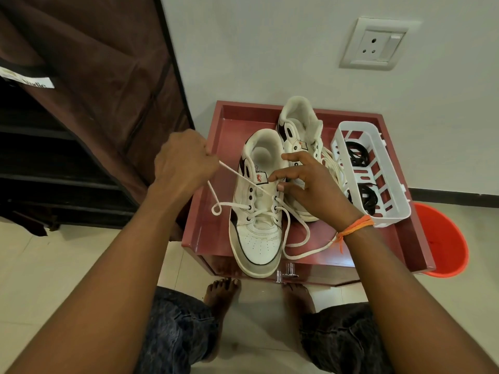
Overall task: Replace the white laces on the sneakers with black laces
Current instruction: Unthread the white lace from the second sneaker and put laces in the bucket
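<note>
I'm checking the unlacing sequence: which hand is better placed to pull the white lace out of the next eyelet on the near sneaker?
Probably the left hand: it already pinches the white lace, drawn taut from the near sneaker. The right hand steadies its upper edge.

Left grip [183,160] fisted and pinching, right grip [310,184] spread with fingers loosely curved

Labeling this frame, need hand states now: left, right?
Left hand: closed on the white lace.
Right hand: open, fingers on the near sneaker.
</note>
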`<state>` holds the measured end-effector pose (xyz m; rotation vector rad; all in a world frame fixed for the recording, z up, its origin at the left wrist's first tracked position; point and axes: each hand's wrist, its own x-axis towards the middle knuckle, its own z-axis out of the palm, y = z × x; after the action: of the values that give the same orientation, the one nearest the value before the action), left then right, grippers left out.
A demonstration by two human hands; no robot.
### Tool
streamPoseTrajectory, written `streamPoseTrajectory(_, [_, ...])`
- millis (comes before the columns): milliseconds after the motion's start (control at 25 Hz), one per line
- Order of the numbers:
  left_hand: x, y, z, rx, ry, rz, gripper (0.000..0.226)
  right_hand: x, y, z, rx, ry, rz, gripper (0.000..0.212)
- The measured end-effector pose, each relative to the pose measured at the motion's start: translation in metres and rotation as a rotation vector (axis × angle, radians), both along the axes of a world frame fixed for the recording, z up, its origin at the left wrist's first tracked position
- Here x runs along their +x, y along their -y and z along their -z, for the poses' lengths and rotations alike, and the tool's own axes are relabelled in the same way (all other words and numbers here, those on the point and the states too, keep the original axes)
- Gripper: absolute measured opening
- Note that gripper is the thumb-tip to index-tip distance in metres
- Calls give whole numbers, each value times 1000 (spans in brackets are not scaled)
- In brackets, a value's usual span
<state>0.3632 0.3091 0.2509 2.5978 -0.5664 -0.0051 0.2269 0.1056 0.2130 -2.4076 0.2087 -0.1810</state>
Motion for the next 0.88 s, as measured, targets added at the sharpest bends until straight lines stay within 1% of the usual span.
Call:
streamPoseTrajectory(40, [-2, 1, 3, 32, -27, 22, 10, 0, 0, 0, 0, 0, 3, 21])
streamPoseTrajectory(80, [-6, 5, 3, 37, -42, 71, 11, 1, 0, 0, 1, 2, 4, 21])
streamPoseTrajectory(160, [-19, 18, 1, 14, -68, 229, 23, 2, 0, 0, -2, 12, -4, 22])
streamPoseTrajectory(200, [-25, 26, 0, 31, -72, 327, 22, 2, 1, 0, -7, 19, -9, 22])
streamPoseTrajectory(280, [-38, 39, 4, 157, -55, 488, 15, 1, 1, 1, -16, 29, -13, 24])
streamPoseTrajectory(360, [-45, 44, 14, 256, -64, 546, 17, 2, 1, 2, -18, 29, -10, 25])
streamPoseTrajectory(440, [-44, 44, 16, 212, -128, 572, 14, 2, 2, 2, -20, 19, -6, 23])
streamPoseTrajectory(520, [-34, 39, 10, 108, -160, 524, 13, 2, 2, 2, -9, 6, -2, 21])
streamPoseTrajectory(680, [-3, 16, 5, -50, -3, 184, 23, 0, 2, 0, 8, -3, -1, 19])
streamPoseTrajectory(760, [0, 10, 7, -105, 22, 85, 16, 0, 1, 0, 5, -8, 0, 19])
streamPoseTrajectory(800, [-3, 12, 6, -102, 29, 91, 15, 1, 0, 0, 2, -7, 2, 19])
streamPoseTrajectory(880, [-15, 22, 5, -64, -11, 198, 26, 2, 0, 0, -3, -6, 5, 19])
